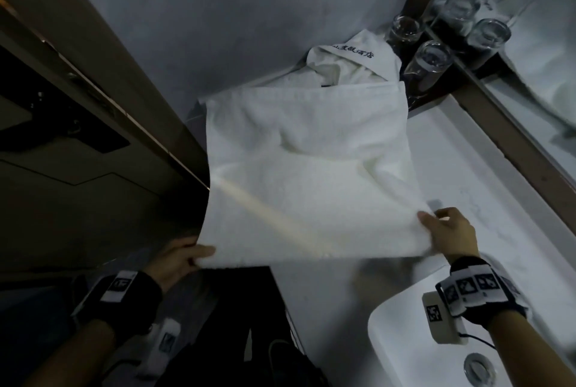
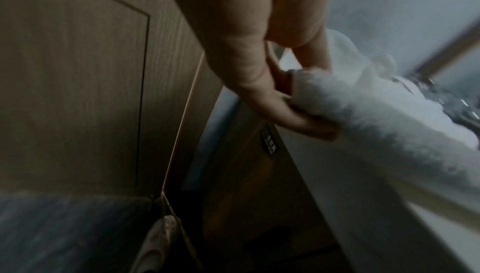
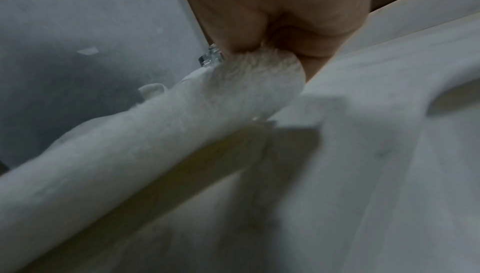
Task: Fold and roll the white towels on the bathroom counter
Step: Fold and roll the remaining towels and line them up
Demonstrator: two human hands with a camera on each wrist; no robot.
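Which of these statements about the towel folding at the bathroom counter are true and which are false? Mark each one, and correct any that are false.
1. Both hands hold the near edge of the white towel. True: left hand, right hand.
2. The drinking glasses lie in the sink. False: they stand by the mirror; the sink holds none.
3. A second towel with dark lettering sits behind the held one. True.
4. The left hand is empty. False: it pinches the towel's corner.

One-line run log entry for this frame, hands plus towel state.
left hand: pinches near-left corner | right hand: pinches near-right corner | white towel: spread over counter, near edge lifted | second towel: behind, untouched
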